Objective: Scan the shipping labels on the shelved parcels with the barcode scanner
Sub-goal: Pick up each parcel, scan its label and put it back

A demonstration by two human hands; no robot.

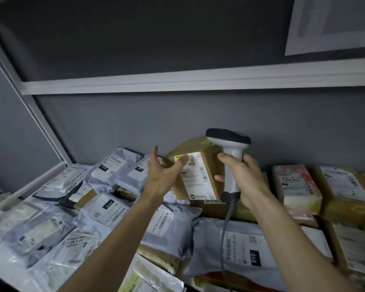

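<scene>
A person's two bare arms reach over a shelf [51, 171] crowded with parcels. The right hand [243, 180] grips the handle of a grey barcode scanner [230, 148], fingers curled round it, its dark head at the top and its cable [224, 234] hanging down. The left hand [162, 173] is open, fingers spread and relaxed, just in front of a tilted brown cardboard box [198, 171] near the shelf's back edge; whether it touches the box is unclear. The box's white shipping label [195, 175] faces the viewer. Grey poly mailers [105, 207] with labels fill the shelf's left side; more boxes [346, 186] sit toward its right edge.
</scene>
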